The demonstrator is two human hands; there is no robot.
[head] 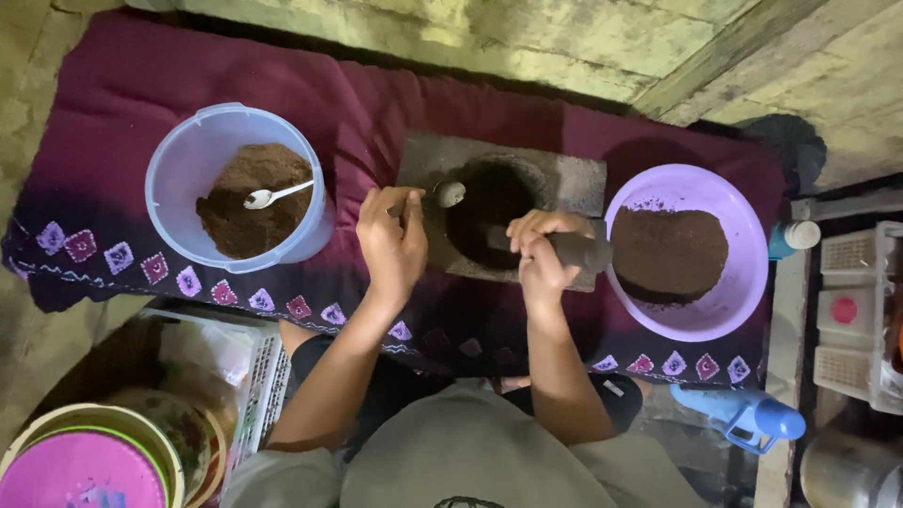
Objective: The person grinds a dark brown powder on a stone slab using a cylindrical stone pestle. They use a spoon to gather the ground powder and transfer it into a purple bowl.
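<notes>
— How many vessels?

— Two: a pale blue tub (pixel 235 186) with one spoon (pixel 273 195), and a purple bowl (pixel 687 249), both holding brown powder. One stone mortar (pixel 499 212) sits between.

— And the hands?

— Left hand (pixel 390 243): fingers pinching a small spoon (pixel 447 194) at the mortar's rim. Right hand (pixel 541 252): fingers wrapped around the dark pestle (pixel 583 250), which lies roughly level, long axis left-to-right, its end toward the bowl.

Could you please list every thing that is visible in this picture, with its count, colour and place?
square stone mortar: 1, grey, centre of cloth
dark stone pestle: 1, in right hand
round purple plastic bowl: 1, right, holds brown powder
round pale blue plastic tub: 1, left, holds brown powder
white spoon: 1, in tub
small metal spoon: 1, at left hand
maroon patterned cloth: 1, under everything
white plastic baskets: right edge
blue bottle: 1, lower right
left hand: 1, at mortar edge
right hand: 1, over mortar
</notes>
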